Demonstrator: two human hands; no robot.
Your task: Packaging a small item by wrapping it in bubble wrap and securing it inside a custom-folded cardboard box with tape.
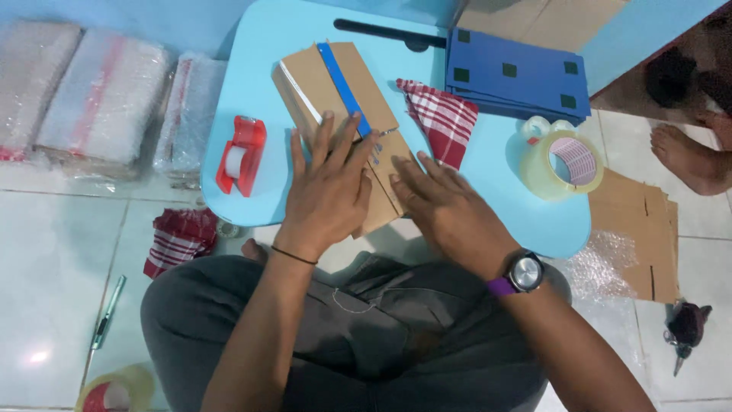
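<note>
On the near edge of the surface: both hands press flat on a cardboard packet.
Surface: light blue surface, rounded corners, over the person's lap.
Cardboard packet: cardboard packet, brown, lying aslant from the middle of the surface to its near edge, a blue strip running along its top.
Left hand: left hand, grip released, fingers spread flat on the packet's near half, fingertips touching the blue strip.
Right hand: right hand, grip released, palm down just beside the left, fingers on the packet's near right corner.
Checked cloth: red checked cloth, just right of the packet.
Tape dispenser: red tape dispenser, near the left edge.
Tape roll: clear tape roll, near the right edge.
Blue sheets: dark blue sheets, stacked at the far right corner.
</note>
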